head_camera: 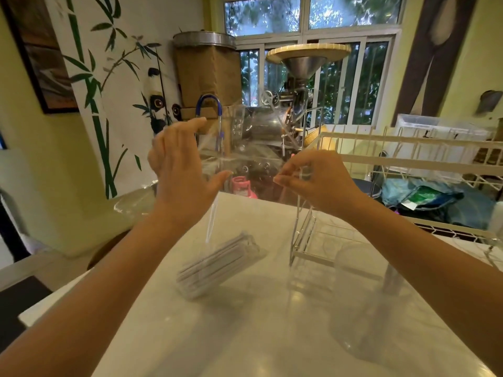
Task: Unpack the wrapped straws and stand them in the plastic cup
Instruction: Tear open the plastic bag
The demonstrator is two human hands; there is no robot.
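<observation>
Head view: both bare forearms are seen raised above the white counter [245, 336]. The left hand [179, 170] is held at about 10 o'clock of the frame centre, its grip released, fingers spread and thumb pointed toward 3 o'clock; a thin clear film [211, 213] is seen hanging just below the thumb, though contact with it cannot be told. The right hand [318, 183] is held at about 2 o'clock, its grip pinched on a single wrapped straw [299, 205], which runs down from the fingertips toward 6 o'clock.

A bundle of wrapped straws [217, 265] is seen lying on the counter in a clear bag, below and between the two hands, its long axis tilted from 8 o'clock to 2 o'clock. A plastic cup [359, 303], transparent and hard to outline, is seen on the counter at 4 o'clock of the bundle, well apart from it. A clear acrylic holder [313, 251] is seen standing between bundle and cup, just beside the cup. A white wire rack [408, 159] is seen behind the right hand, at 3 o'clock.
</observation>
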